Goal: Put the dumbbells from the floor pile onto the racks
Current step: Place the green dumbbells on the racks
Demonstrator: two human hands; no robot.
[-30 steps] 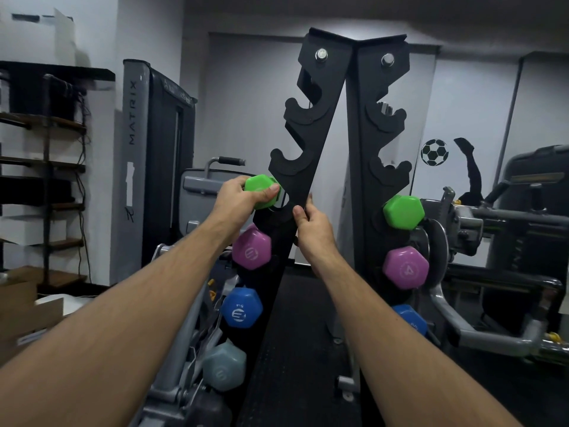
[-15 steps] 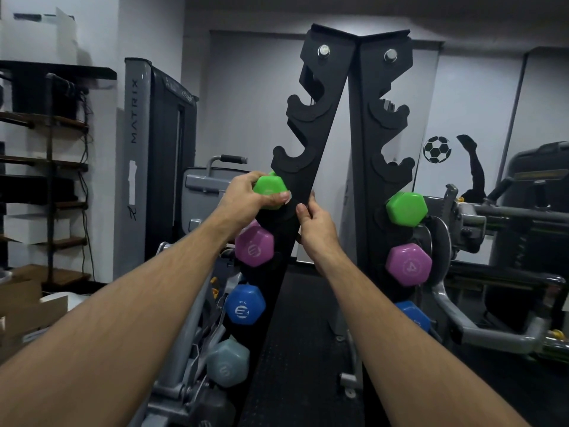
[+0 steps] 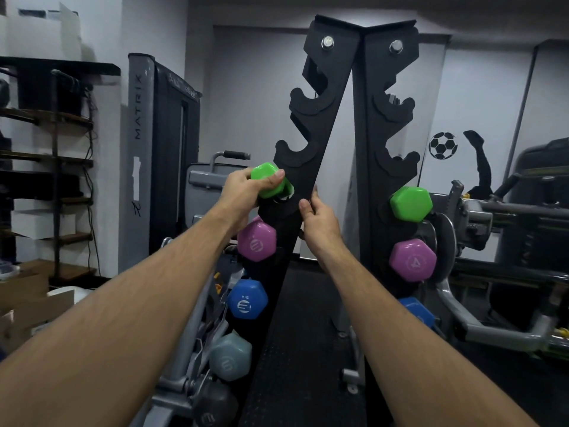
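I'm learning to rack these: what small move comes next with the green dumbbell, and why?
Probably lower it until it seats in the rack's cradle. The left hand grips the green dumbbell at that slot above the purple one, while the right hand steadies the rack.

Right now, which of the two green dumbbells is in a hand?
The green dumbbell on the left rack upright: the left hand grips its end at the cradle. The other green dumbbell sits untouched on the right upright, above a purple one.

left rack [image 3: 311,167]: pink [image 3: 257,243], blue [image 3: 248,300], grey [image 3: 229,359] dumbbells below the fingers [image 3: 275,179]
right rack [image 3: 377,167]: green [image 3: 411,204], pink [image 3: 412,260]
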